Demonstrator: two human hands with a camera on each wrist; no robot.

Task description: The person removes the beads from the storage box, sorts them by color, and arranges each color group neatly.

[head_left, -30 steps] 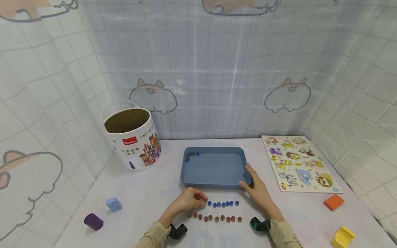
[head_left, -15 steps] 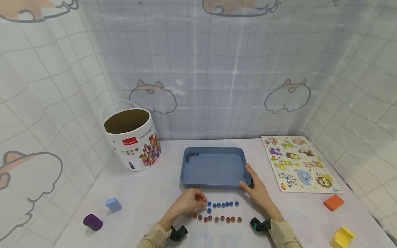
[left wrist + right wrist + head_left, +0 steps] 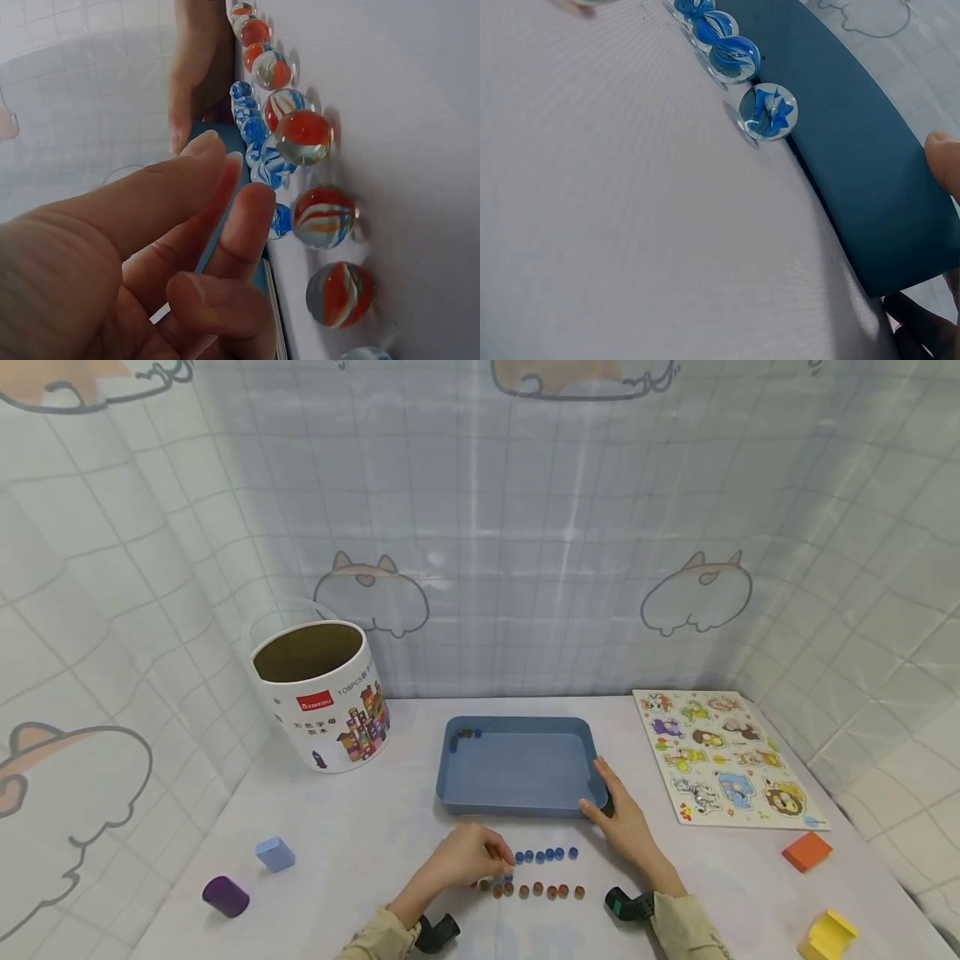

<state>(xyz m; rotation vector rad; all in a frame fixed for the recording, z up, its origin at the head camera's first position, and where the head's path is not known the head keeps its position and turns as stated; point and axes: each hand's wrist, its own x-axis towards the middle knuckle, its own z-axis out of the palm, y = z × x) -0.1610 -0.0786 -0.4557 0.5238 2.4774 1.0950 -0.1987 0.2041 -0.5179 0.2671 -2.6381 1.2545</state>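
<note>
My left hand [image 3: 468, 856] is low over the table at the left end of a row of blue marbles [image 3: 550, 854]. In the left wrist view its thumb and fingers are loosely bent, with nothing visible between them. A blue marble [image 3: 280, 222] shows just beyond one fingertip. Nearer me runs a row of red-and-clear marbles [image 3: 537, 888]. My right hand [image 3: 626, 827] holds the near right corner of the blue tray [image 3: 517, 810], thumb at the rim and fingers along the right side. Several small marbles [image 3: 467, 733] lie in the tray's far left corner.
A white printed bucket [image 3: 330, 718] stands back left. An animal puzzle board [image 3: 723, 756] lies at right. Loose blocks sit at the sides: light blue [image 3: 275, 855], purple [image 3: 226, 897], orange [image 3: 807, 852] and yellow [image 3: 828, 935]. Patterned curtains enclose the table.
One blue marble came to lie in front of the blue row. My left hand then moved slightly right and nearer, now covering the row's left end. The right hand and tray stayed put.
</note>
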